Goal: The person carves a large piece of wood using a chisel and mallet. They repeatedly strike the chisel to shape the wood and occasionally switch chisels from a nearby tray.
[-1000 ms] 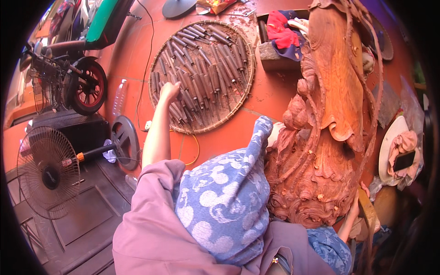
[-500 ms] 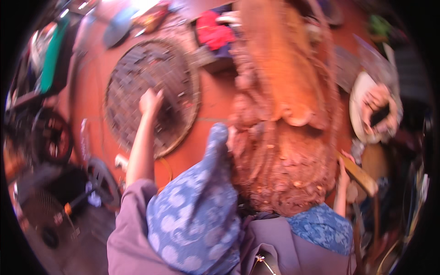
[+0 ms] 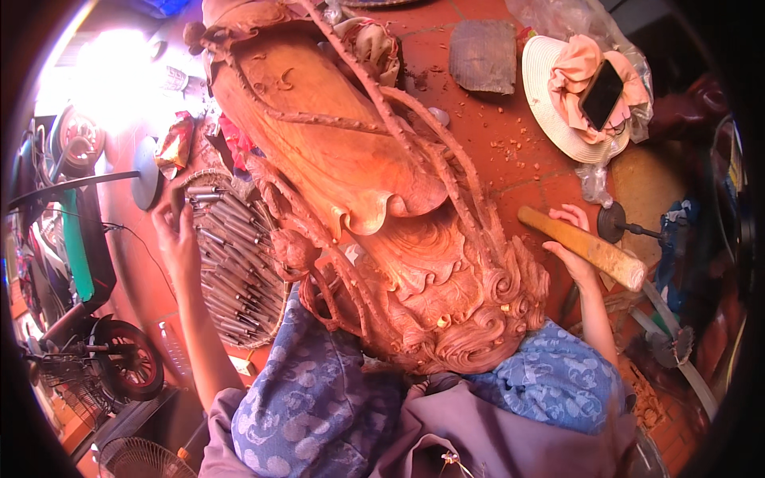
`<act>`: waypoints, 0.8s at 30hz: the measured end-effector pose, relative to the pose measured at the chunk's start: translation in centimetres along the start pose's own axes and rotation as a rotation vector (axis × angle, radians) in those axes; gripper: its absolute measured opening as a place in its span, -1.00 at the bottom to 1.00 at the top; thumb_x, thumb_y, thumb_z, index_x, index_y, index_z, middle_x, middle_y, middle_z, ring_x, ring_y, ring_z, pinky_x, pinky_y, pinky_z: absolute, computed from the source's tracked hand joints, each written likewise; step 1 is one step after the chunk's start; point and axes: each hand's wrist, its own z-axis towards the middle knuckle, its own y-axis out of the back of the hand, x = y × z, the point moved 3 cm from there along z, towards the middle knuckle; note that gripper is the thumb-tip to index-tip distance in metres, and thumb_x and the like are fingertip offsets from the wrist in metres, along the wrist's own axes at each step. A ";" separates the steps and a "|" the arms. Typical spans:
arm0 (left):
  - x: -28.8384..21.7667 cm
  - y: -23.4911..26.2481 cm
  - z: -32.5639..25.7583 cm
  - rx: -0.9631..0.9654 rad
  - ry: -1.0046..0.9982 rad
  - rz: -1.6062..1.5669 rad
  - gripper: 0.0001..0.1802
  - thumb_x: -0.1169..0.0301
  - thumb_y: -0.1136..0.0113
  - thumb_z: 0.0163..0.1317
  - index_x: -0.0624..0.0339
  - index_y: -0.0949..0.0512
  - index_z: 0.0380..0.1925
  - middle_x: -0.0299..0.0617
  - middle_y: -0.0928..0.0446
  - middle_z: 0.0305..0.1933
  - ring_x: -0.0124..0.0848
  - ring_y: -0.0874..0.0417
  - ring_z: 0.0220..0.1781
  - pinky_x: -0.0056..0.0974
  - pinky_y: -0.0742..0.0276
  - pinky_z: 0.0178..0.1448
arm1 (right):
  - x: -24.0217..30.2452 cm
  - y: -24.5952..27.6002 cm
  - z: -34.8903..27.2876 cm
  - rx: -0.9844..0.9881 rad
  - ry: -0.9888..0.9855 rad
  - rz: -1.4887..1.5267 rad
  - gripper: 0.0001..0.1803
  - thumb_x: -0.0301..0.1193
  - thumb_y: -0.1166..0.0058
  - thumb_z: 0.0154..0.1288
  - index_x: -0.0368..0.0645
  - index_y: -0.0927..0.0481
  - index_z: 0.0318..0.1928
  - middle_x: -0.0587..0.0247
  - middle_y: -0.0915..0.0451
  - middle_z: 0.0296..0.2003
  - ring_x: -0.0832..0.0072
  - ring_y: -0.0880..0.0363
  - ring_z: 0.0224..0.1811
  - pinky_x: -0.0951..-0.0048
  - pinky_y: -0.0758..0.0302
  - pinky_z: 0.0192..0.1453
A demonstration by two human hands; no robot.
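A large reddish wood carving, with smooth draped folds, stems and curled waves, lies in front of me between my knees. My left hand is raised at the left edge of the round woven tray, which holds rows of chisels. Its fingers pinch a dark, slim piece that looks like a chisel, mostly hidden by the hand. To the right of the carving, my right hand holds a thick, yellowish wooden mallet, thumb and fingers around its shaft.
A pale hat carrying a phone lies at the far right beside plastic wrapping. Near it are a grey flat block and scattered wood chips. A round-based metal stand is right of the mallet. A wheel and a fan stand left.
My view has swung right. My left hand has come off the middle of the tray to its left edge, fingers pinched. The mallet stays in my right hand.
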 end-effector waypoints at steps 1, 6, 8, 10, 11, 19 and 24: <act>-5.7 0.1 -0.3 0.056 -0.038 -0.159 -0.61 0.23 -0.15 0.46 0.26 -0.41 0.13 -0.09 -0.66 -0.18 -0.41 -0.58 -0.26 -0.28 -0.53 -0.10 | 0.4 0.1 -0.2 0.015 -0.018 0.011 -0.20 -0.44 -0.48 0.12 -0.18 -0.31 0.32 0.19 -0.51 0.14 0.31 -0.41 0.35 0.26 -0.29 0.46; -27.9 -2.4 -7.9 0.669 -0.839 -0.100 -0.47 0.12 -0.22 0.39 0.25 -0.46 0.20 -0.20 -0.62 -0.17 -0.37 -0.66 -0.20 -0.26 -0.56 -0.12 | 1.9 0.5 0.9 0.161 0.050 -0.204 -0.16 -0.32 -0.56 0.01 -0.16 -0.39 0.29 0.21 -0.57 0.06 0.30 -0.54 0.21 0.28 -0.45 0.31; -32.2 -4.7 -11.8 0.988 -1.140 -0.114 -0.60 0.15 -0.25 0.33 0.14 -0.52 0.04 -0.24 -0.53 -0.33 -0.27 -0.66 -0.38 -0.19 -0.59 -0.30 | 2.2 0.6 1.9 0.212 0.097 -0.294 -0.20 -0.27 -0.58 -0.02 -0.16 -0.46 0.22 0.17 -0.59 0.04 0.28 -0.58 0.17 0.27 -0.49 0.27; -33.6 -7.7 -15.2 0.974 -1.380 -0.257 -0.69 0.14 -0.16 0.36 0.11 -0.49 -0.10 -0.26 -0.43 -0.36 -0.31 -0.57 -0.40 -0.21 -0.47 -0.36 | 2.3 0.5 2.5 0.240 0.119 -0.329 -0.24 -0.24 -0.59 -0.05 -0.17 -0.51 0.16 0.14 -0.60 0.04 0.26 -0.60 0.15 0.27 -0.50 0.25; -33.5 -9.4 -16.3 0.998 -1.379 -0.280 -0.69 0.11 -0.13 0.36 0.11 -0.48 -0.15 -0.25 -0.42 -0.34 -0.30 -0.55 -0.39 -0.20 -0.45 -0.35 | 2.5 0.5 2.7 0.239 0.112 -0.330 -0.26 -0.23 -0.60 -0.06 -0.17 -0.52 0.13 0.12 -0.61 0.04 0.25 -0.61 0.15 0.27 -0.50 0.25; -33.6 -14.4 -15.9 0.946 -1.151 -0.406 -0.49 -0.02 -0.18 0.28 0.23 -0.51 -0.57 -0.10 -0.49 -0.52 -0.13 -0.59 -0.42 -0.10 -0.50 -0.32 | 2.3 1.1 3.2 0.291 0.148 -0.352 -0.32 -0.25 -0.60 -0.09 -0.18 -0.54 0.04 0.08 -0.62 0.05 0.19 -0.60 0.19 0.26 -0.50 0.28; -33.2 -14.3 -15.5 0.851 -1.158 -0.454 -0.50 -0.03 -0.21 0.24 0.15 -0.45 -0.65 -0.19 -0.42 -0.57 -0.18 -0.55 -0.49 -0.12 -0.47 -0.40 | 3.0 0.5 3.8 0.299 0.063 -0.341 -0.32 -0.29 -0.62 -0.12 -0.17 -0.55 0.02 0.07 -0.63 0.04 0.19 -0.62 0.18 0.23 -0.53 0.26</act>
